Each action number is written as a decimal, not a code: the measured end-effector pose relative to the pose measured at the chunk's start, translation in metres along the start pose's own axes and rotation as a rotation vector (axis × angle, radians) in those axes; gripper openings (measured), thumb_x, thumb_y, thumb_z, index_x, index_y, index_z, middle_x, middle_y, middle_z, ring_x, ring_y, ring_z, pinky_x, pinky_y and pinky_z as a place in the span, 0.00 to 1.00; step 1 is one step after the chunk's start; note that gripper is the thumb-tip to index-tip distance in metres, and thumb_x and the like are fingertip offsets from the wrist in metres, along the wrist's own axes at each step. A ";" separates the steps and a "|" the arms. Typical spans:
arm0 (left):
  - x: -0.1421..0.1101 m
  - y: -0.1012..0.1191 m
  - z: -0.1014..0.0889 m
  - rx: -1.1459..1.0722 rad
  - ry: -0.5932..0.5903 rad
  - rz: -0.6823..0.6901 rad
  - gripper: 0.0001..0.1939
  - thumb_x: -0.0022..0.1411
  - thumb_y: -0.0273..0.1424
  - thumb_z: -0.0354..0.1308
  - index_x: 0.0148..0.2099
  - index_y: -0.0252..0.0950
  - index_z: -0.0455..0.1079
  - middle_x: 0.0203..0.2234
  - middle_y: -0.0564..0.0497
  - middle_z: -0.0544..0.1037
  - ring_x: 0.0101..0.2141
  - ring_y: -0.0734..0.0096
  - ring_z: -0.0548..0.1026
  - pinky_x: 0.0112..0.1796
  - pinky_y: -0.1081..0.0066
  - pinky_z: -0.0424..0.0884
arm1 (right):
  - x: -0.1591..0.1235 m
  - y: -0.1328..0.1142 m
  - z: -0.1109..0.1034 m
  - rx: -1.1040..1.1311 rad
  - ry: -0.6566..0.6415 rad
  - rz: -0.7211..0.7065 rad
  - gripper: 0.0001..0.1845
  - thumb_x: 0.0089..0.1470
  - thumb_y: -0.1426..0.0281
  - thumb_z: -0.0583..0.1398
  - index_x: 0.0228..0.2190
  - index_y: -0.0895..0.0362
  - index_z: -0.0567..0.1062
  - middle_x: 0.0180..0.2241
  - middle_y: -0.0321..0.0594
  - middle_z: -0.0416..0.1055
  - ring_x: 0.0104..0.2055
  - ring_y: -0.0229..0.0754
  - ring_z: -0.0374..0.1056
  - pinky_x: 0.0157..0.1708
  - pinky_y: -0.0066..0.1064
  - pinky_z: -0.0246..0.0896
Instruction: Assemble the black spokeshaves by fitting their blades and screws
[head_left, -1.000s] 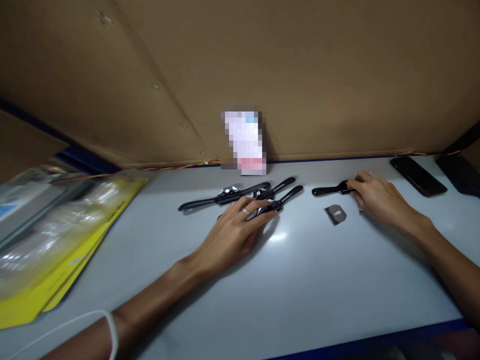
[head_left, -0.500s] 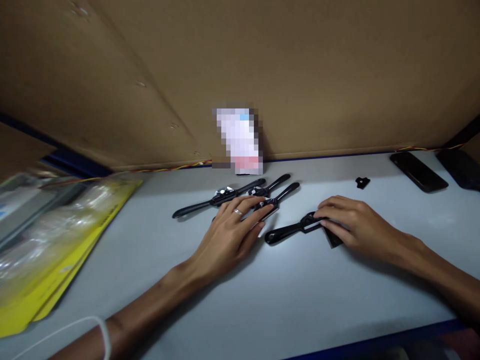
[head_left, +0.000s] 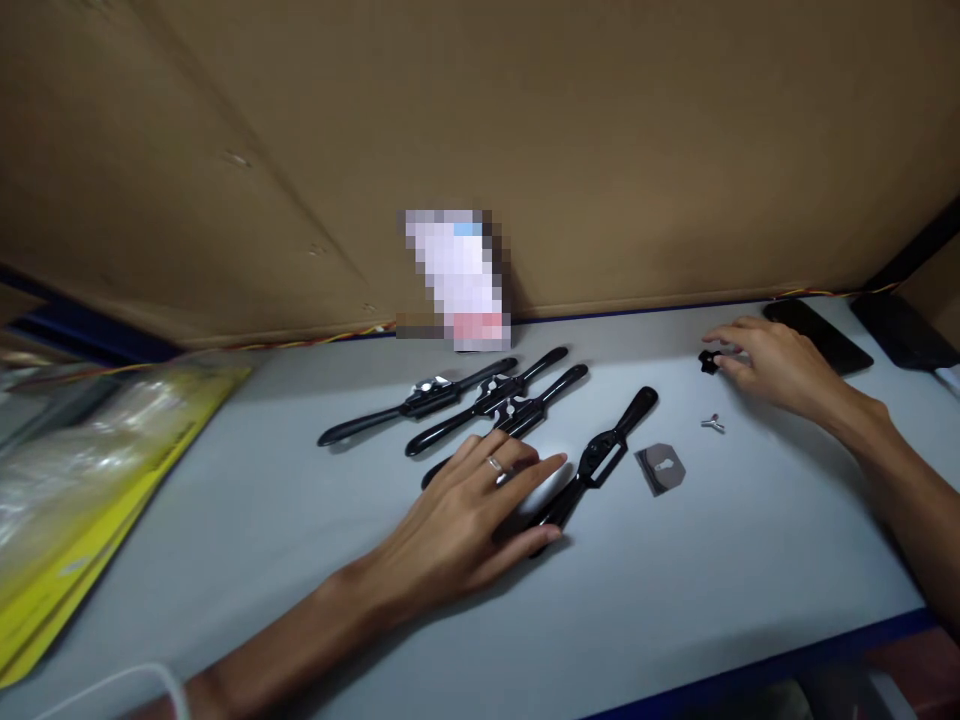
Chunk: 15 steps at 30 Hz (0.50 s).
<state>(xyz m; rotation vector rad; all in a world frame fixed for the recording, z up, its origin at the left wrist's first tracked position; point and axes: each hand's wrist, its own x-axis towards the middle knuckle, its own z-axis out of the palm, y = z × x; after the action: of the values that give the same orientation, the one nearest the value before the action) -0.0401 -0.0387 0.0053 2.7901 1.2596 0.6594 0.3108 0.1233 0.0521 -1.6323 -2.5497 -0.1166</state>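
My left hand (head_left: 480,510) lies with its fingers stretched out over the near handle of a black two-handled tool (head_left: 611,445) on the grey table (head_left: 675,600); the thumb sits beside that handle. My right hand (head_left: 776,362) reaches to the far right, fingers apart, their tips touching a small black part (head_left: 709,361). A grey metal blade plate (head_left: 660,468) and a small silver wing screw (head_left: 712,423) lie between the tool and that hand. Three more black tools (head_left: 487,398) lie side by side behind my left hand.
A cardboard wall (head_left: 600,150) closes the back of the table. Yellow-backed plastic packages (head_left: 90,470) are stacked at the left. A dark phone (head_left: 825,335) and another dark object (head_left: 904,332) lie at the far right. A blurred card (head_left: 457,275) leans against the wall.
My right hand let go of the loose tool and moved back right to the small black part. My left hand shifted from the row of tools onto the loose tool's near handle.
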 end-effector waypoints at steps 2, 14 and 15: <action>0.000 0.002 -0.001 -0.027 -0.023 -0.005 0.21 0.73 0.38 0.53 0.64 0.35 0.65 0.46 0.43 0.74 0.43 0.58 0.71 0.44 0.58 0.69 | -0.003 -0.008 -0.007 0.059 0.022 -0.014 0.12 0.61 0.69 0.58 0.42 0.55 0.80 0.45 0.45 0.78 0.42 0.49 0.73 0.36 0.37 0.61; 0.000 0.002 0.003 -0.020 -0.002 -0.092 0.17 0.73 0.31 0.53 0.62 0.38 0.66 0.39 0.47 0.74 0.37 0.63 0.71 0.39 0.62 0.71 | -0.060 -0.087 -0.019 0.129 -0.212 -0.469 0.06 0.56 0.69 0.64 0.37 0.54 0.74 0.38 0.42 0.74 0.36 0.45 0.69 0.32 0.35 0.59; 0.001 0.002 0.003 -0.010 -0.003 -0.084 0.17 0.73 0.32 0.54 0.62 0.38 0.67 0.38 0.48 0.74 0.37 0.64 0.71 0.38 0.63 0.71 | -0.060 -0.088 -0.020 0.112 -0.177 -0.471 0.05 0.56 0.69 0.64 0.37 0.54 0.74 0.38 0.43 0.73 0.35 0.45 0.68 0.31 0.35 0.58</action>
<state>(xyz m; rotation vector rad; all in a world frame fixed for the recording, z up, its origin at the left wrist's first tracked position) -0.0371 -0.0391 0.0031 2.7124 1.3602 0.6545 0.2570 0.0304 0.0632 -1.0199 -2.9652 0.1367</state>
